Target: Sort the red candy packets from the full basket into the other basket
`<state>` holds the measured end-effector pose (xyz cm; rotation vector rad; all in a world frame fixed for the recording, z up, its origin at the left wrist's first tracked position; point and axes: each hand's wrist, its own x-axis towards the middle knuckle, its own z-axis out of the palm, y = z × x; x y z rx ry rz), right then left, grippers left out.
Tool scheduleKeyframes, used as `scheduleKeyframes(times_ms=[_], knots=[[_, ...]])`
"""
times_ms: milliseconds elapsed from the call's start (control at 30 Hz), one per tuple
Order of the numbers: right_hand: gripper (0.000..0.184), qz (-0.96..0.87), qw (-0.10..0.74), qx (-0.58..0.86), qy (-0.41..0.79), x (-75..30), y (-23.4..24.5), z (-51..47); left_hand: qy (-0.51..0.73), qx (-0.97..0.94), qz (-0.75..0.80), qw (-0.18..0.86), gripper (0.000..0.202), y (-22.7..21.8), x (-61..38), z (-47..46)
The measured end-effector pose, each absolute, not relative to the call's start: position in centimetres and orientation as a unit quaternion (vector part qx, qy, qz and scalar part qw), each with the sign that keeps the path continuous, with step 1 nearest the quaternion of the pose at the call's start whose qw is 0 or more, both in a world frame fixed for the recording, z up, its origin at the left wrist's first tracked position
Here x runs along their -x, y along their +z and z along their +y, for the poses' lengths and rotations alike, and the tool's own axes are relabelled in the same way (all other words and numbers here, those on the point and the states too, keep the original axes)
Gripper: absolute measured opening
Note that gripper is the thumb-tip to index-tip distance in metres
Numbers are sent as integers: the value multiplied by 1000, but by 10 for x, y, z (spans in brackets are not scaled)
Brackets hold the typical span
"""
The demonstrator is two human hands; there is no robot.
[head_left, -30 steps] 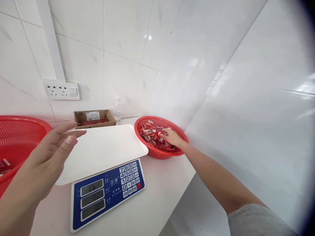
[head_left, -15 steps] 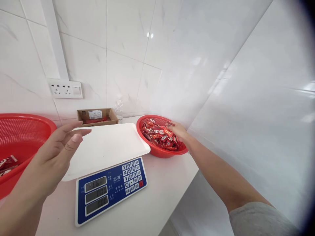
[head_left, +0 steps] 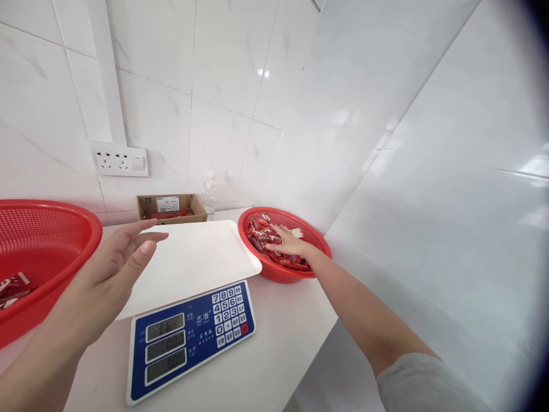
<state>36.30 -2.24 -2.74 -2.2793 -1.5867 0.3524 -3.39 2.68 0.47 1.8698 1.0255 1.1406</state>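
Observation:
My right hand (head_left: 289, 243) reaches into a small red basket (head_left: 319, 243) full of red candy packets (head_left: 259, 236). Its fingers lie stretched out on top of the packets. My left hand (head_left: 114, 266) hovers open, fingers apart, at the left edge of the white platter (head_left: 197, 254) of a blue electronic scale (head_left: 193, 337). It holds nothing, and the platter is bare.
A large red basket (head_left: 55, 229) at the far left holds a few red packets (head_left: 15, 284). A cardboard box (head_left: 171, 207) and a clear plastic bottle (head_left: 209, 194) stand against the tiled wall, below a socket strip (head_left: 121, 161). The white counter ends at the right.
Half a second ago my right hand was raised above the heap with a packet; now it lies flat on the packets again. My left hand has hardly moved.

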Motion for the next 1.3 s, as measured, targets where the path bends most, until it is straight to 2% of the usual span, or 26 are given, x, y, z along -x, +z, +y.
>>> scheduleKeyframes(times_ms=[67, 200, 267, 500, 800, 967, 1033, 1200, 1300], knots=[[80, -574, 161, 794, 122, -359, -36, -16, 435, -727, 399, 352, 53, 8, 32, 25], [51, -576, 188, 792, 76, -358, -47, -11, 425, -730, 403, 353, 56, 10, 30, 24], [45, -567, 208, 795, 50, -360, -46, -13, 425, -726, 407, 356, 57, 10, 29, 24], [37, -475, 308, 824, 2, -379, -32, -20, 419, -717, 414, 371, 59, 8, 30, 28], [46, -396, 399, 827, -4, -381, -27, -23, 413, -714, 405, 395, 57, 3, 30, 30], [31, -372, 432, 822, -7, -385, -22, -21, 410, -707, 407, 407, 57, 4, 30, 30], [31, -364, 452, 815, -3, -382, -17, -18, 410, -706, 406, 410, 56, 4, 30, 30], [36, -403, 501, 764, 57, -340, -1, -5, 411, -709, 378, 431, 55, 0, 25, 29], [36, -467, 518, 705, 132, -285, 8, 1, 392, -702, 337, 489, 53, -2, 19, 23]])
